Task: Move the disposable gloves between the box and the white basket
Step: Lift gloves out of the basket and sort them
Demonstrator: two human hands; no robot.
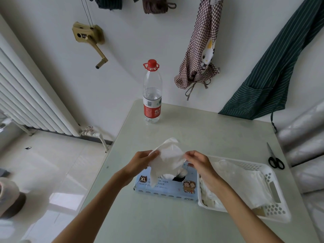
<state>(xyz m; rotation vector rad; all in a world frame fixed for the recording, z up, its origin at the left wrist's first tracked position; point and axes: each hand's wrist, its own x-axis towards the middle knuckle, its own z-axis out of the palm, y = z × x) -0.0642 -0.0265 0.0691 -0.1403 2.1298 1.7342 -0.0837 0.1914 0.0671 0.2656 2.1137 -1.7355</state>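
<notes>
**Two hands hold one glove above its box**

Head view: on a pale table (175, 225), the left hand (140, 161) and right hand (198, 161) each pinch an edge of one thin, crinkled white glove (168, 158), held over the blue cardboard box (166, 189). Just right of it, a perforated white basket (273, 210) holds more gloves. Behind stands one clear plastic bottle (152, 95); one pair of black-handled scissors (275, 159) lies far right.

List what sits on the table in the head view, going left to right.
water bottle → glove box → white basket → scissors. Both hands hold a glove above the box, so it is left out.
</notes>
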